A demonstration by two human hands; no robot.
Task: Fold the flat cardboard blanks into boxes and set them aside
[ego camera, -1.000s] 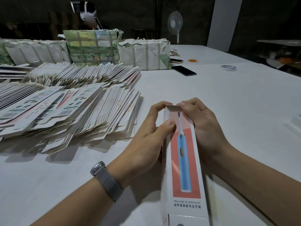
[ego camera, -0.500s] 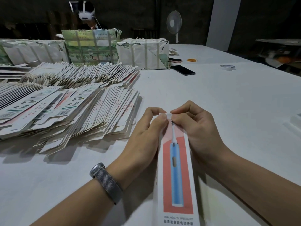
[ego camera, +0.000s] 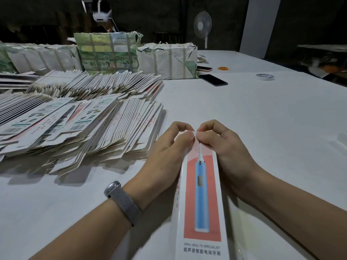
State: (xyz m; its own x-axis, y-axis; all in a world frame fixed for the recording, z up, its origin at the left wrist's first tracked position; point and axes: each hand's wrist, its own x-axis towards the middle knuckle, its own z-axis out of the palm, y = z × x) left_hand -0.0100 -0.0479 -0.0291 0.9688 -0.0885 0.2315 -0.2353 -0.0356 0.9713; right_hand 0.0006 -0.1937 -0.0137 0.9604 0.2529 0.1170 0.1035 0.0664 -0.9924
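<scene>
both hands meet at the far end of one long box (ego camera: 201,194) — the left hand (ego camera: 167,158) and the right hand (ego camera: 225,152) each curl in, thumb and forefinger pinching the small white end flap between them. the box lies lengthwise on the white table (ego camera: 262,128), running from the fingertips back toward the person, its top face printed with a blue toothbrush on a red panel (some lettering sits below that). a grey mesh watch band (ego camera: 122,199) wraps the left wrist.

just left of the hands, flat blanks (ego camera: 84,126) lie fanned in thick overlapping rows, a second row behind them. further back stand taped paper-wrapped bundles (ego camera: 167,61). beside those — near the table's middle — rest a dark phone (ego camera: 213,79), a roll of tape (ego camera: 265,76) and a small orange ring (ego camera: 224,68). a standing fan (ego camera: 202,27) shows against the dark wall, and another person's white headset (ego camera: 101,13) peeks above the bundles.
</scene>
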